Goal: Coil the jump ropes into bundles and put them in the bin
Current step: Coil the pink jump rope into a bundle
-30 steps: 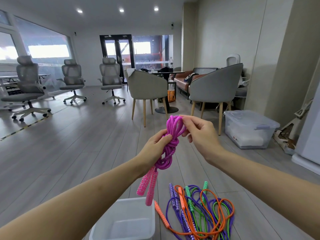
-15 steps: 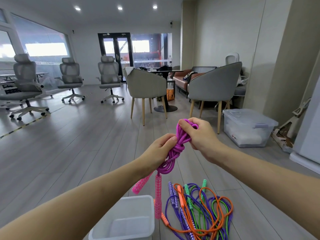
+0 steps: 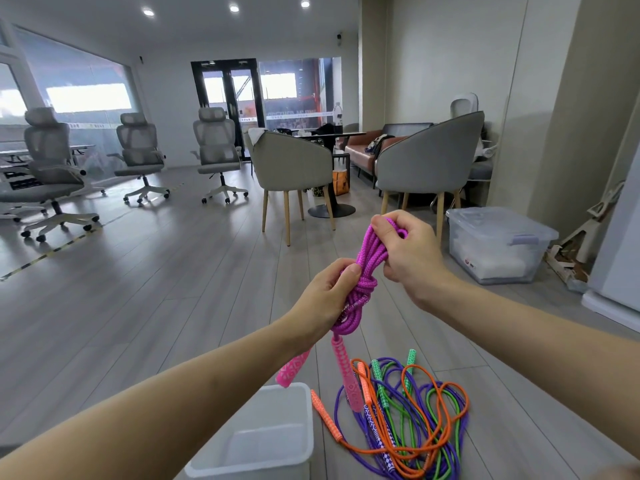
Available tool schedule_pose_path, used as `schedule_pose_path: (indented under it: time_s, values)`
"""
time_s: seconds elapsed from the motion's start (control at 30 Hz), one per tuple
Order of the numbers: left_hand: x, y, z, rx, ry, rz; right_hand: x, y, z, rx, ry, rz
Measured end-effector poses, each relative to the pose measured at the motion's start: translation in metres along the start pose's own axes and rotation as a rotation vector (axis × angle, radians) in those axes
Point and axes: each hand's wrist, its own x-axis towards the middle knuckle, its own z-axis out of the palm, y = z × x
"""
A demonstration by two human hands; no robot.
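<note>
Above grey flooring, the magenta rope (image 3: pixel 367 271) is gripped by both hands, bundling nearly done; the bin (image 3: pixel 277 403) at 6 o'clock likely comes next.

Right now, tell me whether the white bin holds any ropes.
Empty as far as visible: the white bin shows only bare walls and floor inside. The magenta rope is held above it; the others lie beside it.

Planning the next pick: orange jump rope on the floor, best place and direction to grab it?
Take the orange jump rope by its handle, coming from above on the bin side. That handle lies flat on bare floor, clear of the tangle; its cord is woven through the purple rope and green rope.
</note>
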Motion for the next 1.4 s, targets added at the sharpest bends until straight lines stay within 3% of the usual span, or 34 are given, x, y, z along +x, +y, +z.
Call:
schedule_pose_path:
  time_s: [0.13,0.23,0.33,0.57,0.83,1.13,1.23,1.4]
  values:
    - [0.001,0.001,0.007,-0.011,0.001,0.004,0.005,-0.004,0.000,0.306,0.041,0.257]
    - [-0.009,0.001,0.005,-0.112,-0.029,-0.073,0.003,-0.001,-0.001,0.380,-0.079,0.248]
    - [-0.021,0.004,-0.001,-0.160,0.038,-0.104,-0.004,-0.001,0.000,0.455,-0.185,0.225]
    - [-0.064,0.005,-0.014,-0.091,0.101,-0.206,-0.033,-0.017,0.013,0.227,-0.454,0.226]
    - [-0.105,0.000,-0.019,0.131,-0.028,-0.092,-0.052,-0.032,0.019,0.246,-0.417,0.194]
    - [-0.142,-0.037,-0.049,-0.018,0.030,-0.166,-0.074,-0.016,0.078,0.293,-0.466,0.287]
    - [-0.156,-0.045,-0.065,-0.100,0.081,-0.162,-0.081,-0.014,0.102,0.320,-0.500,0.291]
    - [-0.178,-0.056,-0.083,-0.116,0.329,-0.147,-0.100,-0.012,0.144,0.435,-0.494,0.280]
